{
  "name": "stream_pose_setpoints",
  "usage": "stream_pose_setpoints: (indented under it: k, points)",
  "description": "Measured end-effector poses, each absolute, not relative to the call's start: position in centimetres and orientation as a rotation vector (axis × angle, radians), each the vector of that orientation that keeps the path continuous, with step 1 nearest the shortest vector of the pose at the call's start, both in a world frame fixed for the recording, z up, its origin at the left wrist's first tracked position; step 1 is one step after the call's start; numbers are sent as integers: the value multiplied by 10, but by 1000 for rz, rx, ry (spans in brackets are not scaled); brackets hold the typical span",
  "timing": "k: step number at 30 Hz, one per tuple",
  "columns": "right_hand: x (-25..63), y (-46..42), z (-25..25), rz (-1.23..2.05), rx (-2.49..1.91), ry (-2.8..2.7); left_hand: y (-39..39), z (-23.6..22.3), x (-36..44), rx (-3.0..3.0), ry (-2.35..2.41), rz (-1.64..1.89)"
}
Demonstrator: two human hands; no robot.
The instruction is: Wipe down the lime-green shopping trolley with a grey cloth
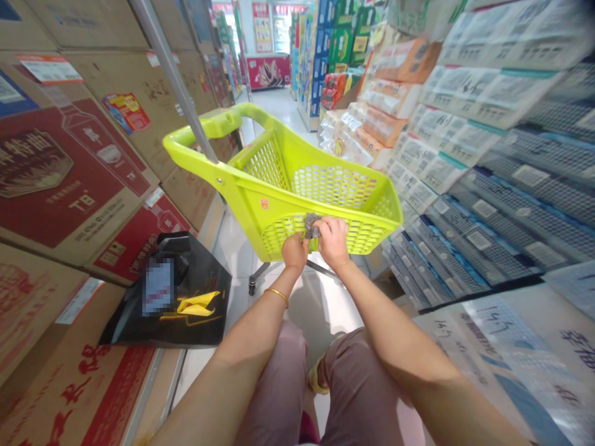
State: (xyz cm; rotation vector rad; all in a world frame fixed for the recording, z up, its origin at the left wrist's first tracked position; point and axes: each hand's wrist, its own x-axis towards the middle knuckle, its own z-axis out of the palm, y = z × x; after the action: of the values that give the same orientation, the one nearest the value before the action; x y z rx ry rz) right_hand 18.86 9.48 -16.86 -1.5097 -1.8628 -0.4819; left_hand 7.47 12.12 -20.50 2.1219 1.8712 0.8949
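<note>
In the head view, see a small grey wad (312,225) just outside the near side wall of a yellow-green shopping basket (279,197), between both hands. Looks very light, soft and fibrous, likely to squash easily and perhaps to shed or snag on the lattice; seems neither fragile nor slippery. Best to take hold by the bunched edge, between thumb and fingertips, with a loose pinch.

With the right hand (333,239), pinch the wad at its right side, thumb and forefinger close together, other fingers bent over near the lattice. With the left hand (295,250), curl the fingers inward just below and to the left, thumb side at or beside the wad; cannot tell whether gripping it or only touching.

For the basket, expect stiff, smooth plastic, likely to roll or swing on the caster (251,285) if pushed; best to steady by the thick rim or the looped handle (195,158). On the left, note a black bag (211,272) beside stacked cartons (51,217); on the right, piled packs (493,93).
</note>
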Motion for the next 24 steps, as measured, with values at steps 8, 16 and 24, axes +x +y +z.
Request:
stream_pose_setpoints:
  k: [8, 16, 24]
  points:
    - [203, 105, -197, -589, -1535, -1876, 131, -212, 75, 2164, 1785, 916]
    - [203, 95, -239, -493, -1564, -2129, 131, -215, 65, 2155, 1757, 977]
    - [201, 84, -246, -523, -1441, -2437, 130, -218, 55, 2151, 1739, 1078]
